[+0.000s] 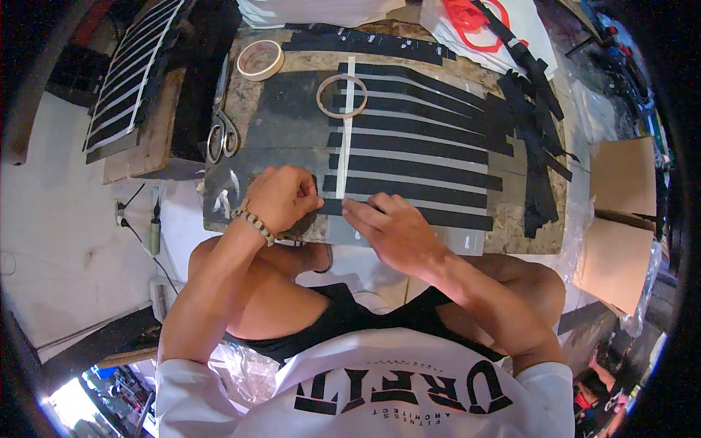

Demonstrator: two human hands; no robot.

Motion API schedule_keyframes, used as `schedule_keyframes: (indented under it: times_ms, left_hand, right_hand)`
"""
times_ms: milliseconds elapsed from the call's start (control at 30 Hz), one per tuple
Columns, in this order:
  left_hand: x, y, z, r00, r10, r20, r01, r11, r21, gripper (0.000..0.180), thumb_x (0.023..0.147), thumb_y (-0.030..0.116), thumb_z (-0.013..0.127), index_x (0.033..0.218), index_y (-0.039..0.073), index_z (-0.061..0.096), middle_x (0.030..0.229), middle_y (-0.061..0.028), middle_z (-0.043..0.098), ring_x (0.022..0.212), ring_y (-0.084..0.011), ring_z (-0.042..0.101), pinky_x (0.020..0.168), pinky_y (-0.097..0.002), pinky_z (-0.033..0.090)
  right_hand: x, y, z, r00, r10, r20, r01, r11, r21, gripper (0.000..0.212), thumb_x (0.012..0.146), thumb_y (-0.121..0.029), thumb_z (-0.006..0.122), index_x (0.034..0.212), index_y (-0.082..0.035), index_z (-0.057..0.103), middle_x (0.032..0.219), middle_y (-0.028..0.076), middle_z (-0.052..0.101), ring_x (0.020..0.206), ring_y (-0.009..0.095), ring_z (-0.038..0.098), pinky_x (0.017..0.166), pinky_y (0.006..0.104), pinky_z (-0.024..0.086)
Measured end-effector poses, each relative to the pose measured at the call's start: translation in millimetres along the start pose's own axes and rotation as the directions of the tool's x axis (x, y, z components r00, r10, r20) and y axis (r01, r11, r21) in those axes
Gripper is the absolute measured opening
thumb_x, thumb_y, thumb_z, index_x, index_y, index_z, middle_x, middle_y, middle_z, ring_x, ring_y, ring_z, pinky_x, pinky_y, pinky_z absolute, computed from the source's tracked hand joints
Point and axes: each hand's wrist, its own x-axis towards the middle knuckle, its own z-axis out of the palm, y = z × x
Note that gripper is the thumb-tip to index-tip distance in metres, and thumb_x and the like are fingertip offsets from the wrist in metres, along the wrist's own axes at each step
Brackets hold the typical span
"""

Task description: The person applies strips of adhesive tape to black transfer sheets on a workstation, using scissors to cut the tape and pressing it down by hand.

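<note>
Several black strips (409,158) lie side by side on a grey sheet on the worktable, in near-parallel rows. A narrow length of masking tape (347,146) runs across their left ends. My left hand (282,198) is closed, with its fingertips at the left end of the nearest black strip (331,207). Beside the tape's near end, my right hand (388,228) has bent fingers closed on that same strip. Its thumb is partly hidden. A thin tape roll (342,96) rests over the far part of the tape.
A thicker tape roll (261,60) and scissors (223,135) lie at the table's left. Loose black strips (539,168) are heaped at the right, near a red plastic piece (475,25). Taped strips (135,77) lie on a wooden box at far left. Cardboard boxes (617,252) stand right.
</note>
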Motion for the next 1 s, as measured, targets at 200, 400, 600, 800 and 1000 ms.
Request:
schedule_keyframes:
  times_ms: [200, 400, 600, 800, 1000]
  left_hand:
    - [0.1, 0.8, -2.8, 0.999, -0.018, 0.040, 0.018, 1.000, 0.003, 0.025, 0.083, 0.029, 0.082, 0.082, 0.005, 0.076, 0.079, -0.0147, 0.076, 0.077, -0.0304, 0.075, 0.073, -0.0414, 0.058]
    - [-1.0, 0.3, -1.7, 1.000, -0.012, 0.020, 0.012, 1.000, 0.010, 0.019, 0.083, 0.024, 0.081, 0.084, 0.006, 0.077, 0.080, -0.0143, 0.076, 0.077, -0.0317, 0.075, 0.072, -0.0420, 0.057]
    - [3.0, 0.5, -17.1, 0.999, 0.028, 0.017, -0.029, 0.999, 0.016, 0.020, 0.085, 0.025, 0.079, 0.086, 0.005, 0.077, 0.084, -0.0170, 0.076, 0.085, -0.0362, 0.075, 0.079, -0.0459, 0.058]
    - [74.3, -4.0, -46.8, 0.971, 0.138, -0.194, -0.106, 0.980, 0.167, 0.042, 0.091, 0.032, 0.077, 0.118, 0.002, 0.067, 0.097, -0.0208, 0.075, 0.092, -0.0364, 0.074, 0.081, -0.0447, 0.057]
    - [144.2, -22.0, -25.5, 0.896, 0.043, -0.442, 0.018, 0.991, 0.133, 0.045, 0.087, 0.032, 0.079, 0.120, 0.005, 0.065, 0.095, -0.0203, 0.075, 0.091, -0.0376, 0.074, 0.081, -0.0456, 0.057]
  right_hand:
    - [0.7, 0.0, -3.4, 1.000, -0.012, -0.016, 0.012, 1.000, -0.011, 0.035, 0.088, -0.011, 0.062, 0.120, -0.002, 0.071, 0.133, 0.006, 0.066, 0.107, 0.025, 0.060, 0.088, 0.0394, 0.054]
    - [0.6, -0.8, -5.2, 1.000, -0.011, -0.009, 0.011, 1.000, -0.018, 0.037, 0.087, -0.011, 0.062, 0.122, -0.002, 0.070, 0.135, 0.005, 0.065, 0.107, 0.025, 0.059, 0.089, 0.0391, 0.054]
    - [0.1, -0.1, -3.7, 0.999, -0.016, -0.038, 0.015, 1.000, -0.023, 0.038, 0.087, -0.011, 0.063, 0.123, -0.001, 0.070, 0.132, 0.006, 0.066, 0.106, 0.024, 0.059, 0.088, 0.0381, 0.054]
    - [1.5, -2.5, -6.2, 1.000, -0.007, -0.014, 0.008, 1.000, 0.014, 0.035, 0.091, -0.014, 0.061, 0.122, -0.001, 0.070, 0.132, 0.006, 0.066, 0.104, 0.024, 0.059, 0.087, 0.0367, 0.053]
    - [2.1, -2.1, -9.4, 1.000, -0.016, -0.019, 0.016, 1.000, -0.006, 0.037, 0.086, -0.010, 0.070, 0.123, -0.002, 0.071, 0.134, 0.005, 0.067, 0.103, 0.023, 0.060, 0.087, 0.0354, 0.052]
